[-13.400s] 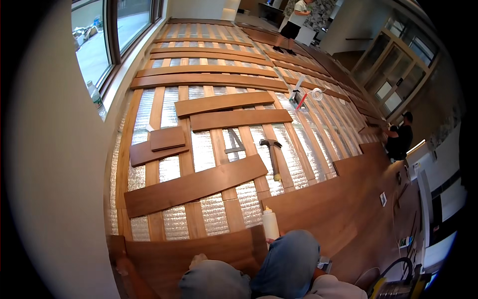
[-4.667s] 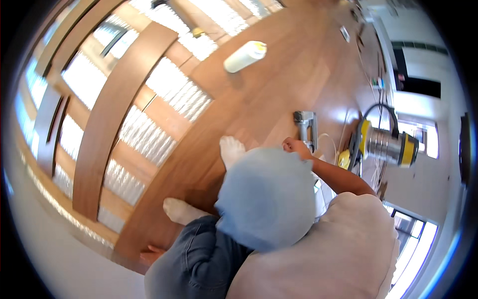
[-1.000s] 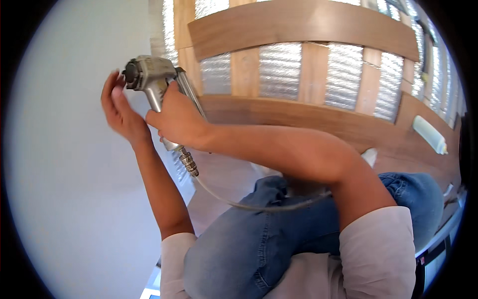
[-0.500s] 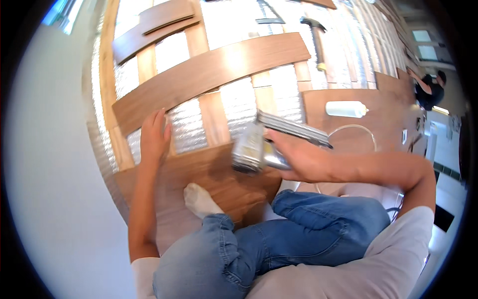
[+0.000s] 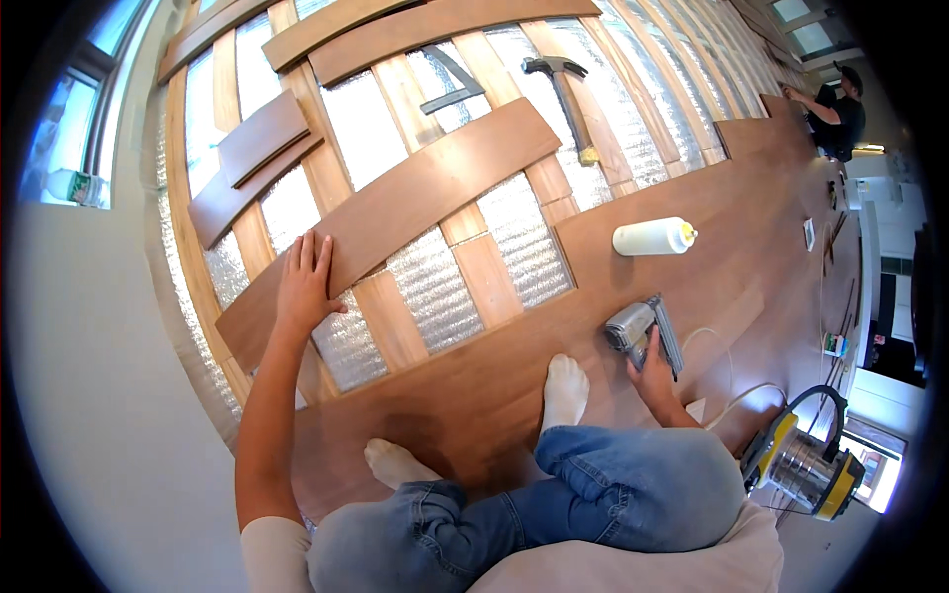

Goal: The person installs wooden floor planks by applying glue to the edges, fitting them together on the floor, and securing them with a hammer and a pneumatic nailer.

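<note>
My left hand [image 5: 308, 285] lies with its fingers stretched over the near left part of a loose brown floor plank [image 5: 445, 183], which sits slantwise across wooden battens and silver foil. On the laid flooring to the right, my right hand [image 5: 654, 383] is closed round the grip of a grey nail gun [image 5: 635, 324]. The gun appears to rest on the boards. Beyond it, a white squeeze bottle [image 5: 647, 238] with a yellowish tip lies on its side. A claw hammer [image 5: 570, 107] lies on the battens past the plank.
A metal square [image 5: 457, 99] and more loose planks [image 5: 259, 143] lie on the battens [image 5: 390, 314]. A thin hose [image 5: 730, 356] trails behind the nail gun. At right stands a yellow and silver shop vacuum [image 5: 806, 465]. Another person [image 5: 838, 111] works at the far right.
My right hand has moved the nail gun rightward and down to the floor. My left hand has shifted from the plank's edge onto its top. The view has tilted, and my right foot now shows.
</note>
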### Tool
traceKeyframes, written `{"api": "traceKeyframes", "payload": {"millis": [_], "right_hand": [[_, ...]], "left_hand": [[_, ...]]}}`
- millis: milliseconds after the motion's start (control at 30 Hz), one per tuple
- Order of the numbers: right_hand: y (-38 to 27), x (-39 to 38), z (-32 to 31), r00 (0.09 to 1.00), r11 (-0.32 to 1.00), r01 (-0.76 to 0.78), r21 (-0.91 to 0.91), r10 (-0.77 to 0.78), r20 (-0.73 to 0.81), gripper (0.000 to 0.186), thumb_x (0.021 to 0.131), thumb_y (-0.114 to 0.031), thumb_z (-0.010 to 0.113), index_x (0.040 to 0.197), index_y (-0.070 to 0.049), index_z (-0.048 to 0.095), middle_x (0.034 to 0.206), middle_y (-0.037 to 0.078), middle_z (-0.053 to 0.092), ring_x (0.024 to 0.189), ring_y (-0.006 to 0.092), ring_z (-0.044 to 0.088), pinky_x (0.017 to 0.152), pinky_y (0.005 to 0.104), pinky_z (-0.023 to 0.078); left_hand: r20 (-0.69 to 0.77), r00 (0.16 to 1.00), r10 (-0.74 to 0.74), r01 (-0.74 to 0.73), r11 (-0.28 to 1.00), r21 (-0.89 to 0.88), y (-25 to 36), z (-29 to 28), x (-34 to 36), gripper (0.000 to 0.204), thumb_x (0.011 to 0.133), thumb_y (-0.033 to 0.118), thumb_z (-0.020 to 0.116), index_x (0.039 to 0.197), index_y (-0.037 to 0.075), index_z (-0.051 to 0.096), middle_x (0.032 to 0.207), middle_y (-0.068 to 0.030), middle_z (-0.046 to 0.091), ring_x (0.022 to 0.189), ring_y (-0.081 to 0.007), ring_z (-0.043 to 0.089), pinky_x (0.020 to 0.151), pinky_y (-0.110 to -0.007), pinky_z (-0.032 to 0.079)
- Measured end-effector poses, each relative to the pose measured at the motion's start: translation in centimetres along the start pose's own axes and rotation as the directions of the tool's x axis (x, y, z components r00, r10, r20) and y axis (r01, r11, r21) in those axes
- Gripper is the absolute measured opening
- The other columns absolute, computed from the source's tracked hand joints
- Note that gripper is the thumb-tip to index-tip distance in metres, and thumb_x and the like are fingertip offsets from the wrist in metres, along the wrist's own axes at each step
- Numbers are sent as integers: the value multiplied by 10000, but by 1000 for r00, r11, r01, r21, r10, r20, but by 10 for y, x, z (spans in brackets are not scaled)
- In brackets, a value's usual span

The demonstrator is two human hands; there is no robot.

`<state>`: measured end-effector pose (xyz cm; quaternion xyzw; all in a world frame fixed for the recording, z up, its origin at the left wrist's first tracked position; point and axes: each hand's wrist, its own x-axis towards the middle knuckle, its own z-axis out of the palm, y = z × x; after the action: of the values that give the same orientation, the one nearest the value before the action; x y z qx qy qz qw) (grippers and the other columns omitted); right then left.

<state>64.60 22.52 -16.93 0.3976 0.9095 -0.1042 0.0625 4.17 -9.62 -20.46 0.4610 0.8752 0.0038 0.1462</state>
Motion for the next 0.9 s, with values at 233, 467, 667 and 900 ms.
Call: {"api": "traceKeyframes", "payload": {"millis": [233, 467, 667, 900], "right_hand": [[14, 5, 27, 994, 995, -100, -10, 99, -54, 1049, 841, -262, 770, 1581, 30, 85, 908, 249, 704, 700, 422, 682, 635, 493, 541], [13, 6, 22, 975, 975, -219, 23, 218, 48, 1062, 842, -272, 797, 1590, 4, 96, 1228, 257, 639, 931, 430, 680, 792, 475, 543], [14, 22, 1, 990, 988, -60, 140, 77, -118, 875, 886, -227, 738, 1562, 13, 237, 1138, 217, 592, 1024, 396, 586, 909, 451, 481], [6, 147, -17, 893, 808, -175, 563, 372, -255, 769, 845, -283, 813, 1439, 24, 434, 1300, 223, 575, 1179, 330, 576, 1004, 431, 468]], "left_hand": [[120, 988, 95, -93, 996, -14, -22, -12, 21, 1119, 620, 87, 811, 1587, 94, 246, 1589, -299, 256, 1451, -502, 282, 1200, -521, 300], [12, 1000, -26, 28, 974, -223, -13, -76, 44, 533, 766, -43, 586, 1288, 65, 597, 1188, -217, 652, 1102, -413, 619, 942, -465, 501], [-219, 959, -180, 136, 970, -201, 2, -74, 42, 317, 841, 97, 697, 1156, 115, 660, 1014, -160, 707, 957, -366, 669, 833, -446, 527], [-84, 964, -251, 195, 888, -416, 24, -68, 13, 253, 845, 92, 700, 1097, 81, 681, 932, -162, 720, 905, -372, 676, 797, -444, 524]]}}
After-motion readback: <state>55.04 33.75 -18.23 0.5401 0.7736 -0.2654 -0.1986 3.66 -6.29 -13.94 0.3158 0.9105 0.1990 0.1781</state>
